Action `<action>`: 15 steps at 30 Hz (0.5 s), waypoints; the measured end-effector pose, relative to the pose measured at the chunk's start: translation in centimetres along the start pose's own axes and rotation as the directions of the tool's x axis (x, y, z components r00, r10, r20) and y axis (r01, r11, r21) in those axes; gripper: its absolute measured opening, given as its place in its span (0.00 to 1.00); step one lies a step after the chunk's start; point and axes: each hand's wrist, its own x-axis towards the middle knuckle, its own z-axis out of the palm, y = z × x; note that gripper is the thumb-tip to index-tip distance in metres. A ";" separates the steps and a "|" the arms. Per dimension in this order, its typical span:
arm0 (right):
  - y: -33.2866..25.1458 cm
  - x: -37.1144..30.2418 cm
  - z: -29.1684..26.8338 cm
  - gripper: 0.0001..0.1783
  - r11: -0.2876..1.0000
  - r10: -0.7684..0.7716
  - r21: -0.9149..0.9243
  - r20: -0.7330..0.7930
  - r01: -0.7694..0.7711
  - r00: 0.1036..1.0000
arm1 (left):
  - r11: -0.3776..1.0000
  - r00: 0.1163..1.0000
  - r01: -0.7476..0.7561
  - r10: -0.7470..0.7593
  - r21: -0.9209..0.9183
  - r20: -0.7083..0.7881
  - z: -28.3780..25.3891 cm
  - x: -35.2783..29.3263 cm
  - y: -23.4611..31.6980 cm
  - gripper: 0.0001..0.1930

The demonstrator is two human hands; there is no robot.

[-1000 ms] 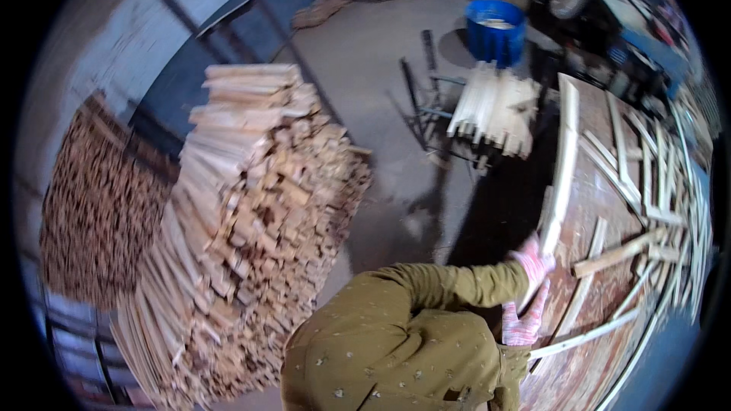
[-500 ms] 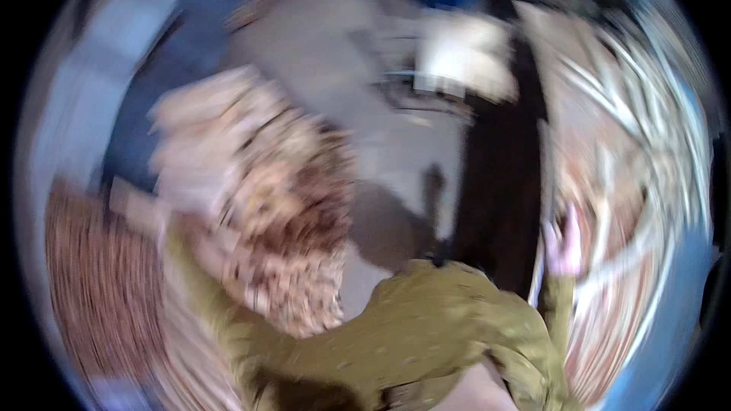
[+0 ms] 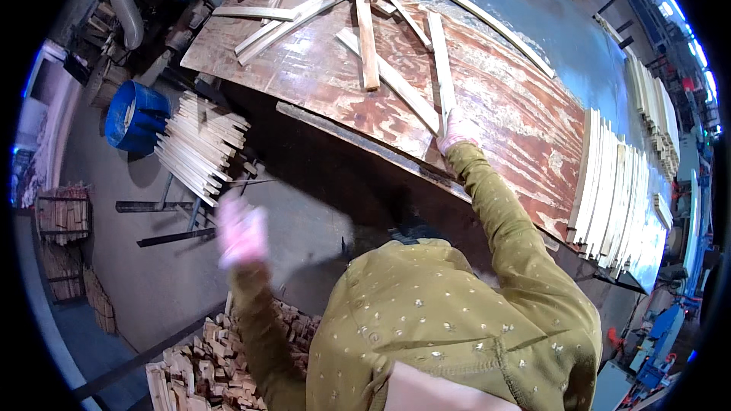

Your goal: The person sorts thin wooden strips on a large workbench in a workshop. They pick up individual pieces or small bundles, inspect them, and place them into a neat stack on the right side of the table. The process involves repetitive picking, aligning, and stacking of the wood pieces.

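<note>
My right hand [image 3: 459, 129], in a pinkish glove, is at the near edge of a worn, wood-topped table [image 3: 297, 80]. Its fingers close round the near end of a pale wooden strip [image 3: 440, 57] that points away across the tabletop. A second pale strip [image 3: 396, 85] slants in from the left, its end close to the same hand. Left of the table my gloved left hand [image 3: 242, 234] is up in the air over the floor, smeared by motion, so its fingers are unclear.
Loose strips [image 3: 293, 19] lie crisscrossed at the table's far left, with a browner strip [image 3: 366, 30] among them. Strips lie in a row [image 3: 609, 190] at the right. Beside the table are a strip stack [image 3: 199, 144] on a stand, a blue barrel [image 3: 137, 118] and a heap of short wood pieces [image 3: 205, 365].
My view has swung from the wood heap to the table. The left arm has moved from over the heap to above the floor. My right hand now grips a strip.
</note>
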 end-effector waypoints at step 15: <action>11.3 -7.5 0.7 0.34 -0.459 -0.514 0.675 0.329 -0.578 0.792 | 0.631 0.901 -0.300 -0.059 0.715 0.430 32.1 -0.3 2.9 0.58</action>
